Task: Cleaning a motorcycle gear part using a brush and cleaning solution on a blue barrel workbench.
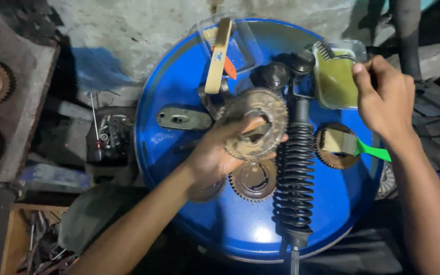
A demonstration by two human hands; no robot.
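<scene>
My left hand holds up a rusty toothed sprocket over the blue drum top, thumb through its centre hole. My right hand is closed on the handle of a small dark bristle brush, whose head rests at the edge of a clear tub of yellowish liquid. Most of the brush handle is hidden inside my fist.
A black coil shock absorber lies lengthwise on the drum. A second sprocket lies flat below my left hand, and a third carries a green-handled paintbrush. A metal plate and a wooden-handled tool lie further back. A crate of tools stands at lower left.
</scene>
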